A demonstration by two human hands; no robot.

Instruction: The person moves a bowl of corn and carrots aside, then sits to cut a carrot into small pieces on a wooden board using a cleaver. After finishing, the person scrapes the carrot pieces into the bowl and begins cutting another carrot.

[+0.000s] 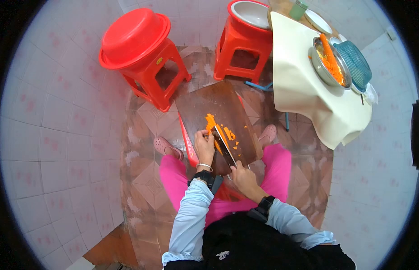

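1. On the wooden board (pixel 196 101), orange pieces (pixel 211 120) lie on both sides of the knife (pixel 228 155).
2. Right hand (pixel 244 179): grip closed around the knife's handle.
3. Left hand (pixel 204 147): grip curled closed on orange pieces, just beside the knife.

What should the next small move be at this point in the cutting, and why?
Probably another short cut with the knife: the right hand grips its handle, the left hand is at the longer orange strips beside the blade, and small cut pieces lie across the blade on the cutting board.
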